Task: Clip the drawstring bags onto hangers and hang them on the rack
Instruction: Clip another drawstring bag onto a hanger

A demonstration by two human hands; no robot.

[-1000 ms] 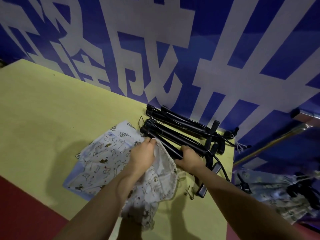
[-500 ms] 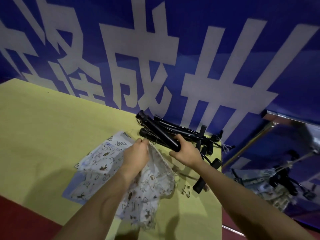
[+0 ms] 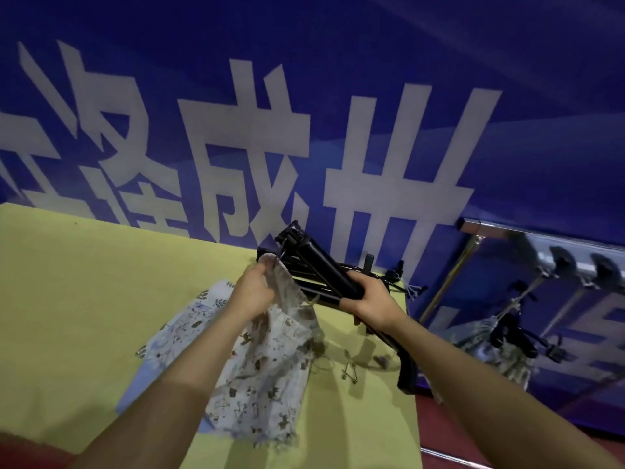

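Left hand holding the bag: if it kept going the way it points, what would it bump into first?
Probably the clip end of the black hanger held by the right hand; depth is unclear.

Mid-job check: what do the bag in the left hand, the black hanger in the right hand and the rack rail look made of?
Bag: thin woven printed cloth, matte; it drapes limply, with a frayed hem. Hanger: looks like black plastic, semi-gloss with a faint sheen, though coated metal is possible. Rack rail: polished metal, bright and reflective.

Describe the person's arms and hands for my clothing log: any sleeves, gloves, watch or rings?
Both forearms are bare up to the frame's edge, with no sleeve showing. The left hand and right hand wear no gloves; no watch, bracelet or ring is visible.
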